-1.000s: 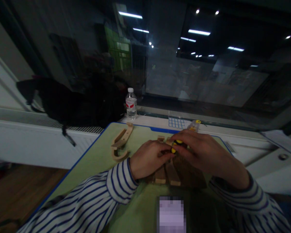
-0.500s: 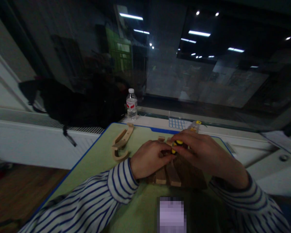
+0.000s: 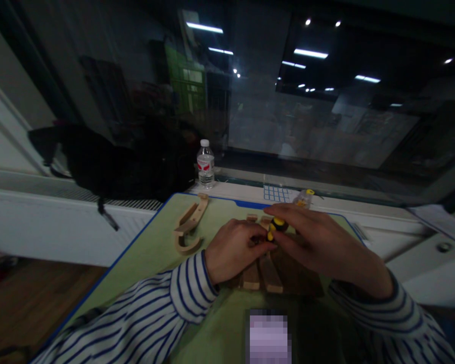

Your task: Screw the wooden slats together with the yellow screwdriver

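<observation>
Head view held, at far left, a dark bag on the sill, too shadowed for me to read in detail. Next, on the green tabletop, a curved wooden assembly lay apart from both hands, and behind it a water bottle stood upright. Then came the left hand: its grip looked closed, thumb and forefinger pinching the lower end of a yellow-and-black piece. That piece stood between the two hands, above a pair of wooden strips on a flat brown board; fingertips hid what its lower end met.

What I saw change was the right hand. Half a second earlier its forefinger had been bent against the yellow-and-black piece; now it lay straighter and reached past the top, baring more yellow. I read that as a shifting of fingers, leaving the left hand to steady the piece. Whether the right grip still pressed on it, I could not make out. The strips had stayed put, so I judged that only the hold had altered. Just behind, a small clear bag rested beyond the tabletop's edge.
</observation>
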The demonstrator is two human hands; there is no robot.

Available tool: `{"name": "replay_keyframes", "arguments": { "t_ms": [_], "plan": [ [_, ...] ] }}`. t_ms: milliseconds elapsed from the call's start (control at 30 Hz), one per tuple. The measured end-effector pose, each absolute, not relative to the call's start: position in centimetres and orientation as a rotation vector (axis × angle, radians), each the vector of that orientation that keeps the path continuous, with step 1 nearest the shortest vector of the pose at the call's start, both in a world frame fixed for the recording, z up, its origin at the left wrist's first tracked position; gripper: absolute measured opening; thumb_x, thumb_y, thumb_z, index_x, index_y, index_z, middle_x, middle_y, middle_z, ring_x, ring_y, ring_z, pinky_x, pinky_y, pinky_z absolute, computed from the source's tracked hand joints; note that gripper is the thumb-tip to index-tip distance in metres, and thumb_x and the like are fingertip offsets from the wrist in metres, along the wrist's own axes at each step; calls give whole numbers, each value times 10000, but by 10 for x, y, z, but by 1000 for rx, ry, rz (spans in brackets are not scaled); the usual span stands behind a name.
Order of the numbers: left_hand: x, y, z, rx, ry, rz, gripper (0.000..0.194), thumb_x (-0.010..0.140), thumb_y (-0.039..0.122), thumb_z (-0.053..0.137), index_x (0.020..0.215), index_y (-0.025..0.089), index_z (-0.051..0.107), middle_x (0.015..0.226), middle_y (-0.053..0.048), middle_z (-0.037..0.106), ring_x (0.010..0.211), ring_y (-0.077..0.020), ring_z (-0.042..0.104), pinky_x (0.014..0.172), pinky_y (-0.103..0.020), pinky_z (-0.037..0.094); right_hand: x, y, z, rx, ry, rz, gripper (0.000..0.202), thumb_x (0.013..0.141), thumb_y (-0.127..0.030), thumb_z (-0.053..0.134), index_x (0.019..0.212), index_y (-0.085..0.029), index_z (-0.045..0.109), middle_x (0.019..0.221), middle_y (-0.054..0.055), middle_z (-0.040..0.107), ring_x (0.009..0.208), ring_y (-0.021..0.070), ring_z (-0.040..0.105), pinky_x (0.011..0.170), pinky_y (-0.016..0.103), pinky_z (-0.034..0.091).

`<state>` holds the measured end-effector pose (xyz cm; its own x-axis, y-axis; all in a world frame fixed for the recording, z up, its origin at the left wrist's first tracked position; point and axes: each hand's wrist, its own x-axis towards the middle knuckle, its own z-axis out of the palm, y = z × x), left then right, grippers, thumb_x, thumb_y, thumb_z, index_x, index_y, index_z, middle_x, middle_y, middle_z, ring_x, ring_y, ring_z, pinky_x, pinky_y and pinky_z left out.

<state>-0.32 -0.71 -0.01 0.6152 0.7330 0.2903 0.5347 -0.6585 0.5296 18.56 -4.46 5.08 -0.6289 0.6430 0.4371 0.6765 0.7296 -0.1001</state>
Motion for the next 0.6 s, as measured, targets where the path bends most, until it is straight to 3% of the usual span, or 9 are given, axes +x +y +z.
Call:
{"name": "replay_keyframes", "arguments": {
  "t_ms": [133, 600],
  "plan": [
    [-3, -8, -1, 2430, 1004, 706, 177, 851, 359, 561, 896, 239, 683, 816, 15, 690, 752, -151, 608, 682, -249, 394, 185, -45, 53, -997, -2518, -9, 309, 904, -171, 460, 1210, -182, 503, 1204, 43, 603, 1092, 130, 552, 946, 277, 443],
    [-4, -4, -1, 2428, 926, 652, 184, 870, 308, 539, 952, 224, 681, 858, 6, 701, 780, -150, 621, 691, -239, 407, 185, -42, 50, -1004, -2523, 8, 274, 917, -199, 463, 1182, -185, 529, 1154, 48, 631, 1051, 150, 577, 906, 321, 477]
  ]
}}
